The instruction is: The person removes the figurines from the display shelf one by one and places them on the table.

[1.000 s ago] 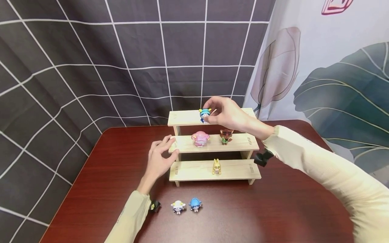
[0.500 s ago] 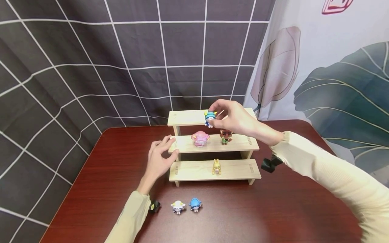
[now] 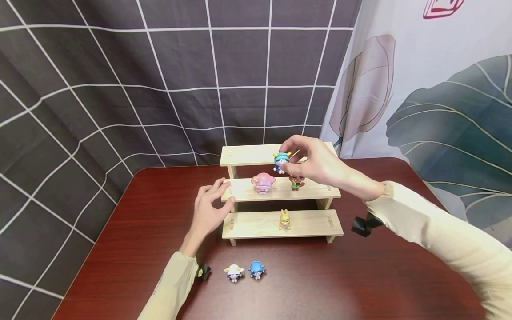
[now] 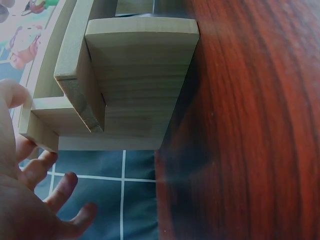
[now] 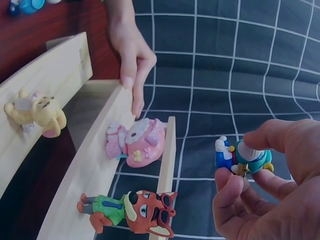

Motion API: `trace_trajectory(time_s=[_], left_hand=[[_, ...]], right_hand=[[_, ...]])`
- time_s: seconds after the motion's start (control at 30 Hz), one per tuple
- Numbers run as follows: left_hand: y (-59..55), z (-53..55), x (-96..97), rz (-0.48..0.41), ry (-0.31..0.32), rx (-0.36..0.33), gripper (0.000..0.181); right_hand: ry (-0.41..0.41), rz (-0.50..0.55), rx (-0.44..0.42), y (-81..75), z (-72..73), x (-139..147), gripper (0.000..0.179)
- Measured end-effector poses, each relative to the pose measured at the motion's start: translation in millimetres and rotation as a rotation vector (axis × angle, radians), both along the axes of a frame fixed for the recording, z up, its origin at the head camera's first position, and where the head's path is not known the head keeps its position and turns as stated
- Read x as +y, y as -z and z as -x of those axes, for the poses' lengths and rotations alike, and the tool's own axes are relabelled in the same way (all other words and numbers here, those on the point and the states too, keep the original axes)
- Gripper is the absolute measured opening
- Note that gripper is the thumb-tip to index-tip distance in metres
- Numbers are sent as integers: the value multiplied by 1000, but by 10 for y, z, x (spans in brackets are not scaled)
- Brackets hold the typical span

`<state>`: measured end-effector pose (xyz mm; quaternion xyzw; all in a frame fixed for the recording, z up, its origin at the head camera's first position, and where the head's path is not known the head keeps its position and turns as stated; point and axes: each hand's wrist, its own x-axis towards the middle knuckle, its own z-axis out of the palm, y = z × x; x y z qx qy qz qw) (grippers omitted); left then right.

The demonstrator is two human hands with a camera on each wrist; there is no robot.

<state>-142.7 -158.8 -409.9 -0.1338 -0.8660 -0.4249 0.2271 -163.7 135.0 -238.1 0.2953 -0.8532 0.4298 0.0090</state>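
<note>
My right hand [image 3: 320,164] pinches a small blue figurine [image 3: 282,162] with a teal, yellow-tipped hat. It holds the figurine up in front of the top tier of a three-step wooden display shelf [image 3: 252,155]. In the right wrist view, thumb and fingertips clasp the figurine [image 5: 255,157] from two sides. My left hand [image 3: 210,208] grips the left end of the middle tier, thumb above and fingers below, as the left wrist view shows. On that tier stand a pink figurine [image 3: 263,183] and a fox figurine [image 5: 140,212], whose head my right hand partly covers in the head view.
A yellow rabbit-eared figurine [image 3: 284,220] stands on the lowest tier. Two more figurines, one white [image 3: 234,273] and one blue [image 3: 257,270], are on the dark red table [image 3: 160,213] in front. Behind the shelf hangs a dark grid-patterned cloth [image 3: 176,66].
My right hand, with the blue figurine, has come down and slightly right from the top tier, overlapping the fox figurine's head. The left hand has stayed at the shelf's end.
</note>
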Motion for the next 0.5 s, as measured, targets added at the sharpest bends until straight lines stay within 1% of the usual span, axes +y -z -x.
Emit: trace_trajectory(time_s=[0.23,0.33,0.5], left_hand=[[-8,-7,4,-2,2,2,43],[-11,-6,6,-5,3,7,43],[-15,-3,9,-8,8,16,43]], right_hand=[[-2,13,-30,9,-110,36,24],[-17,13,-9,22,-135,53,24],[-40,42,25,51,-157,78,22]])
